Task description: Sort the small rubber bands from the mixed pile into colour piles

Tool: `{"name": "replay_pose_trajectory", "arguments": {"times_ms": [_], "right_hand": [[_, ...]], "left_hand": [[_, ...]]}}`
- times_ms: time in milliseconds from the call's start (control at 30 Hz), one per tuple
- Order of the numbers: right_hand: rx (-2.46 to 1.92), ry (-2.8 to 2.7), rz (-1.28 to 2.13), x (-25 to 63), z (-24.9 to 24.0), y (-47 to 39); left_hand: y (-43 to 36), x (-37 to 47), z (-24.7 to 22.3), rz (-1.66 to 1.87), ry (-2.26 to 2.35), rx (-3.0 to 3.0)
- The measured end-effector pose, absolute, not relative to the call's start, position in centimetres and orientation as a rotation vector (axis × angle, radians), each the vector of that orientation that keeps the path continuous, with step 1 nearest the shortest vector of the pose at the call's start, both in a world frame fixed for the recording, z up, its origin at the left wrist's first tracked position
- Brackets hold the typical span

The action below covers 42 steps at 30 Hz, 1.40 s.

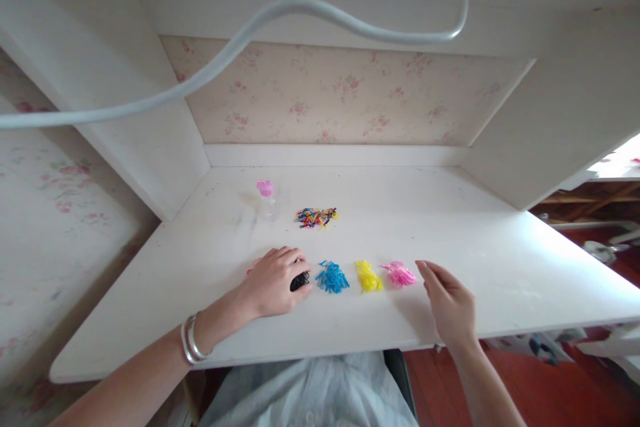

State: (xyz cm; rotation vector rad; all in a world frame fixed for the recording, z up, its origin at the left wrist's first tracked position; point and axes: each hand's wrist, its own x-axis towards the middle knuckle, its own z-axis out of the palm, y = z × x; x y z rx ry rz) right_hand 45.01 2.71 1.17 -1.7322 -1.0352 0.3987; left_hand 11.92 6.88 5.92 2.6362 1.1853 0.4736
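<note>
My left hand (pixel 277 283) rests on the table, its thumb and fingers curled round a pile of small black rubber bands (pixel 299 281). Red bands (pixel 253 266) peek out behind that hand, mostly hidden. To its right lie separate piles of blue rubber bands (pixel 333 277), yellow rubber bands (pixel 369 277) and pink rubber bands (pixel 400 274). Just right of the pink pile is my right hand (pixel 450 300), thumb and fingertips pinched together; whatever they hold, if anything, is too small to see. Farther back sits a mixed, many-coloured heap of bands (pixel 316 217).
A small clear bottle (pixel 271 209) with a pink top (pixel 265 187) stands at the back left of the white table (pixel 380 227). A white cable (pixel 300 5) hangs across the upper view. White side panels (pixel 530 120) and a floral back wall (pixel 345 93) enclose the table.
</note>
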Motion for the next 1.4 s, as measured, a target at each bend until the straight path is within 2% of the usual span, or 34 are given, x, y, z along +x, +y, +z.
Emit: {"name": "replay_pose_trajectory", "arguments": {"times_ms": [233,433,600,1033,1400], "right_hand": [[-1.803,-1.785,0.476,40.2,7.3,6.8],[-2.020,-2.311,0.295,34.4,7.4,12.1],[-2.107,-2.340,0.250,32.3,5.9,15.2],[-2.128,-2.397,0.172,32.0,4.9,16.7],[-1.826,-2.508,0.432,38.1,7.6,13.5]], "left_hand": [[4.6,6.6,6.0,0.867,1.508,2.287],[1.3,-0.7,2.7,1.037,1.955,1.856],[0.5,-2.8,0.9,1.066,2.034,1.686],[0.5,-2.7,1.2,1.038,2.095,1.460],[0.9,-2.8,0.7,1.118,2.068,1.378]]}}
